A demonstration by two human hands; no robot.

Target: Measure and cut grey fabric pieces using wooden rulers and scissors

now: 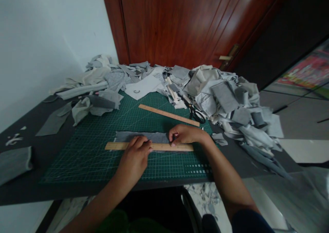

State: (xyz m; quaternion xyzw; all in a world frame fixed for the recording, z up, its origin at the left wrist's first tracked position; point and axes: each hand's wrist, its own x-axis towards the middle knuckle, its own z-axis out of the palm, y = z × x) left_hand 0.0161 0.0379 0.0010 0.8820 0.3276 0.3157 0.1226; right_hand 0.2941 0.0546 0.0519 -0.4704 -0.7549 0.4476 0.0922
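Note:
A strip of grey fabric (156, 136) lies flat on the green cutting mat (87, 154). Across it runs a wooden ruler (115, 146), with a thin edge of fabric showing below. My left hand (136, 154) presses the ruler down near its middle, fingers bunched together on the wood. Towards the ruler's right end, my right hand (186, 135) is curled in a pinch at the upper edge, over the fabric. Whatever sits between those fingertips is too small and dark to make out. Beyond the hands, a second wooden ruler (168, 114) lies slantwise on the mat.
Black-handled scissors (196, 114) rest right of the far ruler. Heaped grey and white fabric scraps (223, 96) line the back and right of the dark table (25, 123). Another scrap pile (97, 75) stands back left. A folded grey cloth (15, 162) lies at the left edge.

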